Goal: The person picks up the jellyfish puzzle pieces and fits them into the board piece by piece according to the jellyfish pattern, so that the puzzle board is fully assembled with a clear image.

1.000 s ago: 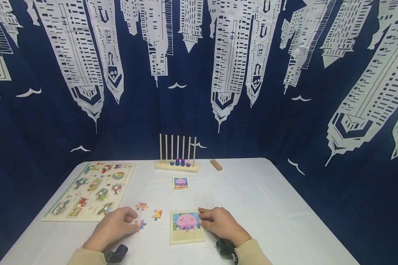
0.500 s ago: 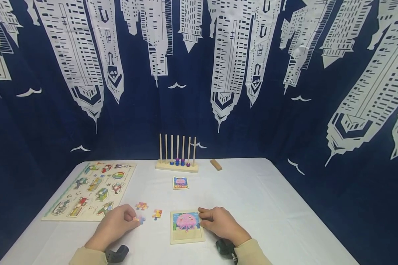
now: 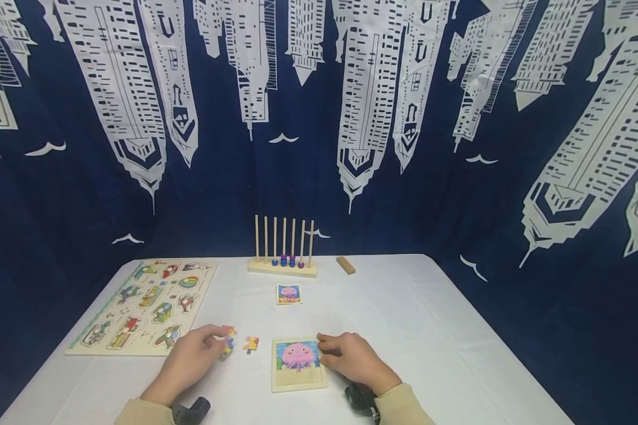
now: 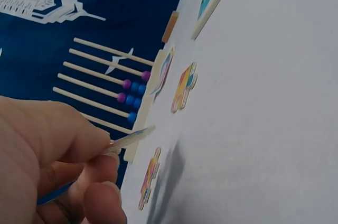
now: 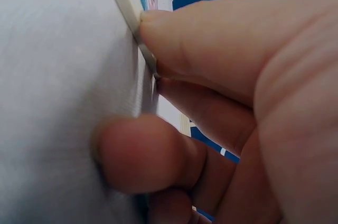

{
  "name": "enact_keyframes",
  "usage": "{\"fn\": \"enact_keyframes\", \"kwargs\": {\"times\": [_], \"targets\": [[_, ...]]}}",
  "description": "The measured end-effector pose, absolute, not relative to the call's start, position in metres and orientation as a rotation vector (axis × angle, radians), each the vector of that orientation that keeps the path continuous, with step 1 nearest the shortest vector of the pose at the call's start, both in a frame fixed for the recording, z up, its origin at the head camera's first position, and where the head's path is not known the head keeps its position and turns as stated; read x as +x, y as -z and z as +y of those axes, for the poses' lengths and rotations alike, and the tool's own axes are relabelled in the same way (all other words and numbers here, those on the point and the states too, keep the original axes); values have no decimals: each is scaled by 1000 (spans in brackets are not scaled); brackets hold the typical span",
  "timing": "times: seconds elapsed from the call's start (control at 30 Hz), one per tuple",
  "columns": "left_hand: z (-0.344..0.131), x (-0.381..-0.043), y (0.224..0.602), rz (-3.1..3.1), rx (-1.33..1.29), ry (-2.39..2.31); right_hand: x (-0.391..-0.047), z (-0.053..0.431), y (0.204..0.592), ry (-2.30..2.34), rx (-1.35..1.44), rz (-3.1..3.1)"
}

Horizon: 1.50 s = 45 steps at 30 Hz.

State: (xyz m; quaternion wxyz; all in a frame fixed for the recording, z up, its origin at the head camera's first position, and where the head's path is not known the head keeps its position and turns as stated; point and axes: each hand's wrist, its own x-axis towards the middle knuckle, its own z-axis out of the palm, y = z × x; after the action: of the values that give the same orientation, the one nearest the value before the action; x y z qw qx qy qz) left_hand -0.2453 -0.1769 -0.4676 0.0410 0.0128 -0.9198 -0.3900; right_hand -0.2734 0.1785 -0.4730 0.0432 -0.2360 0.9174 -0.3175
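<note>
My left hand [image 3: 191, 357] pinches a jigsaw piece [image 4: 132, 138] between thumb and fingers, tilted and raised above the white table. Two more jigsaw pieces lie flat nearby: a yellow-orange one [image 4: 184, 87] farther right, and a pinkish one [image 4: 150, 178] just beyond the held piece, partly behind the hand in the head view. To the right lies a wooden puzzle tray [image 3: 300, 388] with a pink jellyfish in its upper part and bare wood along the lower part. At the tray's right edge, my right hand [image 3: 353, 359] grips the rim, with the thumb [image 5: 163, 34] against it.
Behind the tray lies a small jellyfish picture card [image 3: 289, 294]. A peg rack [image 3: 283, 270] with blue and purple beads stands at the back, beside a small wooden block [image 3: 345, 265]. A large vehicle puzzle board [image 3: 143, 307] covers the table's left side.
The left hand has picked up the jigsaw piece from the table and carried it slightly forward and right. The right hand and the tray have stayed in place.
</note>
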Motion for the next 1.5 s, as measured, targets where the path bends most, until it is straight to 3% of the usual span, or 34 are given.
{"fn": "enact_keyframes", "kwargs": {"times": [0.43, 1.03, 1.5], "targets": [[-150, -241, 476, -2716, 12, 1392, -272, 177, 472, 967, -714, 2815], [-101, -232, 474, -2620, -457, 1607, -272, 176, 471, 951, -727, 2825], [-44, -236, 477, -2715, -559, 1304, -277, 178, 476, 917, -766, 2847]]}}
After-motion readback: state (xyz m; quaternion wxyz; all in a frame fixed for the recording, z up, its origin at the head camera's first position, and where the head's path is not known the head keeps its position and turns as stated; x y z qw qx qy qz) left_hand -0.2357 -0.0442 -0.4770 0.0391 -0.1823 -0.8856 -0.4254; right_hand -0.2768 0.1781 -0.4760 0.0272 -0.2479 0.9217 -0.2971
